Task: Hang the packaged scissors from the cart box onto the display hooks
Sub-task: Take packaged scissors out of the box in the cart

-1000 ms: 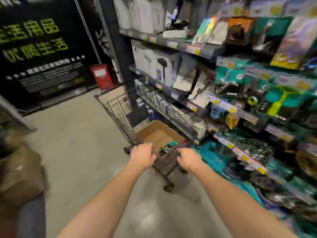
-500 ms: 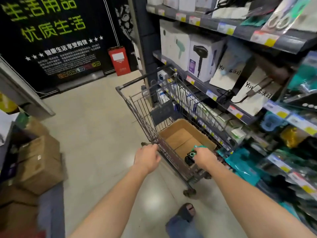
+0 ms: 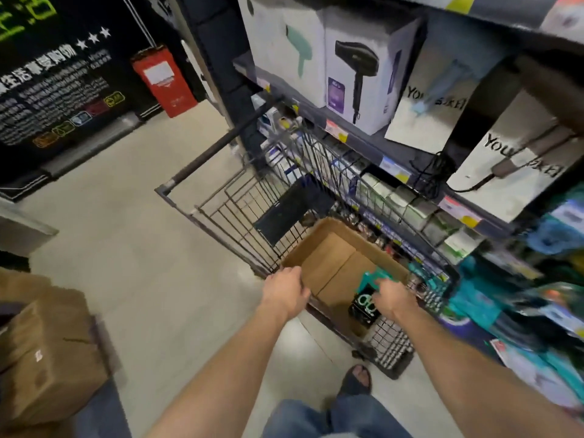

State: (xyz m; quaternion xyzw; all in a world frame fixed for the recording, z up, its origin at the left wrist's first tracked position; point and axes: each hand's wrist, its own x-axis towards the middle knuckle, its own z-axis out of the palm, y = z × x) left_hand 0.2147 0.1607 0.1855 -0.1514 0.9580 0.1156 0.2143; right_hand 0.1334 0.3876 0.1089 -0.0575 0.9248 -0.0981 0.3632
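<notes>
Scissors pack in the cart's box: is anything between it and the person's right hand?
Nothing visible. The right hand rests on the scissors pack inside the open cardboard box in the cart; its grip is unclear.

Hair dryer boxes (image 3: 357, 74) on shelf (image 3: 373, 143), red bin (image 3: 164, 82) by wall (image 3: 63, 90), stacked cardboard boxes (image 3: 47, 358)

A: The cart (image 3: 252, 213) looks like dark wire metal; its box (image 3: 328, 260) is matt brown cardboard.
B: The scissors pack (image 3: 363, 303) shows glossy plastic, and the floor (image 3: 142, 263) is smooth with a faint sheen.
</notes>
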